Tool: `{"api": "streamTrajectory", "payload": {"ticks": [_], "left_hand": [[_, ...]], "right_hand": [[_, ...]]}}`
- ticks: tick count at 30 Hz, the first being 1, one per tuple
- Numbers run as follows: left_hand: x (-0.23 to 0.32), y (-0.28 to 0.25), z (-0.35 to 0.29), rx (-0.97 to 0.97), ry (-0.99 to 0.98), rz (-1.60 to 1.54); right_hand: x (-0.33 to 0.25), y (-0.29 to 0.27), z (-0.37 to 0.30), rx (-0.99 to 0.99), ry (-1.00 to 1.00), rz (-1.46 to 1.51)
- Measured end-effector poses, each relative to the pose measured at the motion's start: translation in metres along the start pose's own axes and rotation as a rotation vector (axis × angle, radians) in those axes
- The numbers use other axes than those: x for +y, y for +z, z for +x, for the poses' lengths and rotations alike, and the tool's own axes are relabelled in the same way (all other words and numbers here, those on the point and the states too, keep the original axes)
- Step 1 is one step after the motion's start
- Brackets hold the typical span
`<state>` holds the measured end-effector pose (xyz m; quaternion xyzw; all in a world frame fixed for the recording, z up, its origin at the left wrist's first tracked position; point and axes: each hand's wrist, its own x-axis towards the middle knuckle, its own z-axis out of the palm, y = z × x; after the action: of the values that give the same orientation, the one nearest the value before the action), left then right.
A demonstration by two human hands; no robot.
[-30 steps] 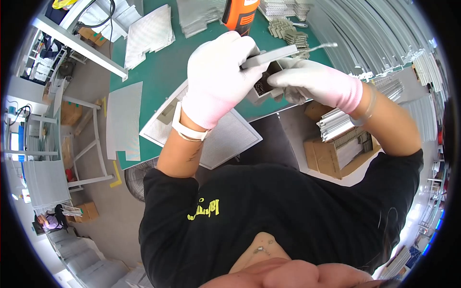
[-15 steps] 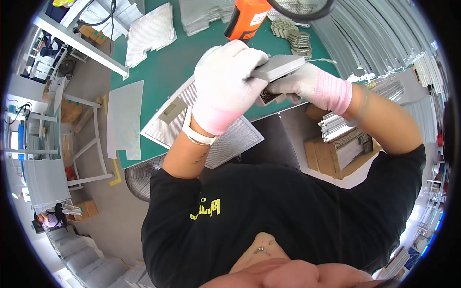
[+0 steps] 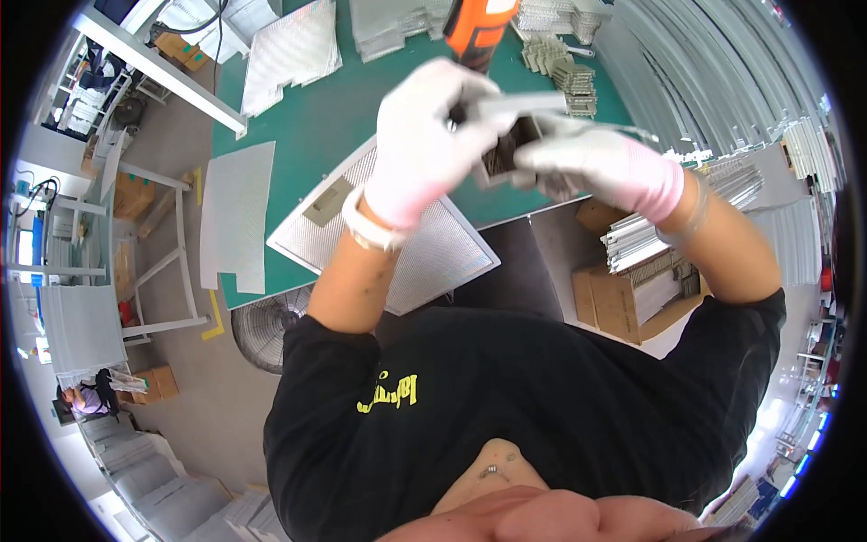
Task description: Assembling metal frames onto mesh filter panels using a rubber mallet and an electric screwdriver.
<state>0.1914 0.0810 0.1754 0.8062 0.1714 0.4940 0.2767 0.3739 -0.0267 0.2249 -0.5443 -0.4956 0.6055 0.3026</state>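
Note:
Both my hands wear white gloves with pink cuffs, raised over the near edge of the green table. My left hand (image 3: 429, 135) is closed on a flat grey lid-like piece (image 3: 522, 102), seen nearly edge-on. Just below that piece, a small grey box (image 3: 495, 168) shows its dark inside. Around the box's right side my right hand (image 3: 601, 165) is closed, its fingers partly blurred. Beneath my left hand lies a framed metal mesh panel (image 3: 442, 253) with a rectangular recessed tab, jutting past the table edge. An orange-and-black power tool (image 3: 479, 32) hangs just beyond my left hand.
The green table (image 3: 357, 95) bears mesh sheets (image 3: 293, 54) at the back left and another sheet (image 3: 239, 217) at the left. Small metal parts (image 3: 571, 81) are stacked at the back right. A cardboard box (image 3: 607, 303) and a floor fan (image 3: 266, 330) stand below.
The grey lid-like piece has tipped from face-up to nearly edge-on, baring the box's dark inside. My right hand has moved slightly right, and the power tool has shifted a little right.

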Motion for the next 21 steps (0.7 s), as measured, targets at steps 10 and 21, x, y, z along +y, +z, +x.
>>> {"api": "streamTrajectory", "payload": {"ticks": [10,21], "left_hand": [[0.010,-0.007,0.004,-0.058,-0.071,-0.094],[0.004,-0.010,0.008,-0.083,-0.325,-0.298]], "right_hand": [[0.000,0.018,-0.009,0.125,-0.002,0.051],[-0.003,0.018,-0.009,0.115,0.010,0.018]]}}
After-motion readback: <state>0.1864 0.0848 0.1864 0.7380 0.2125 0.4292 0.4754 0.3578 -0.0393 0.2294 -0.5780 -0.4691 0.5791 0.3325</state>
